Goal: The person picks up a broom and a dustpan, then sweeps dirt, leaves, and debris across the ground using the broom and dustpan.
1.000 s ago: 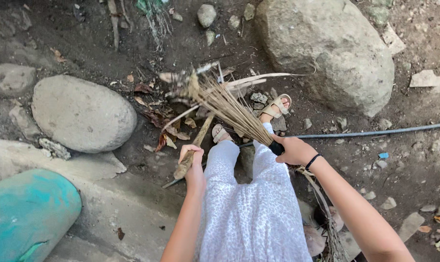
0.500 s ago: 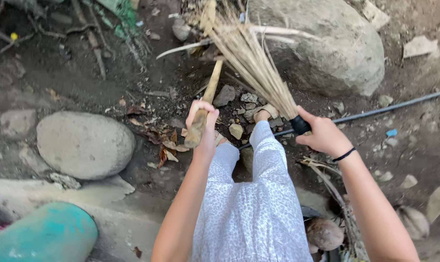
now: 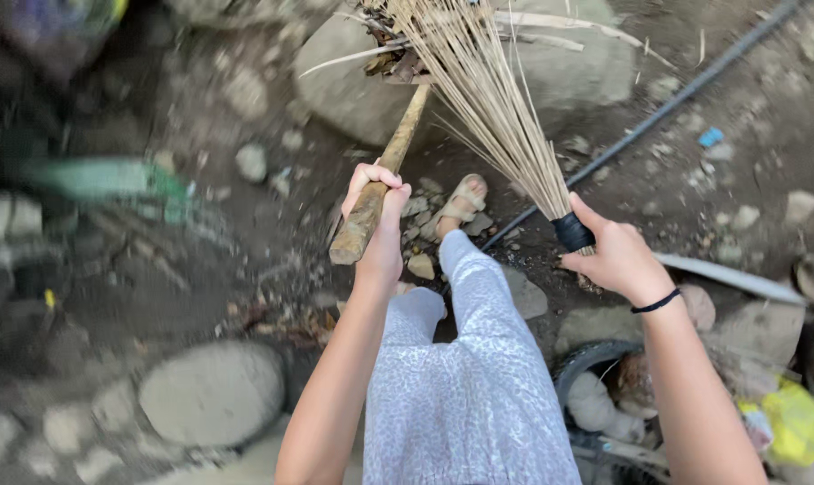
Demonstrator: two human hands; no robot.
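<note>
Two hands: both busy, each closed round its own tool.
Left hand: fingers curled tight around the near end of a thick, rough wooden stick, which slants up and away toward the big grey boulder.
Right hand: fingers and thumb wrapped at the black-bound neck of a broom of pale, stiff straw ribs; the ribs fan out up toward the boulder.
Where they meet: far ends of stick and broom come together among dry brown leaves against the boulder.
Risk: I'd judge the leaves could spill, since only stick and ribs pin them; a slackened squeeze would do it.
Footing: sandalled foot stands on loose stones; a rolling one could cost balance.
Snag: thin black hose runs just beside the broom; ribs could catch it.
Edges: boulder ahead, rounded grey rock at lower left, dark tyre-like ring at lower right.
Open room: bare dirt to the left, though blurred.
</note>
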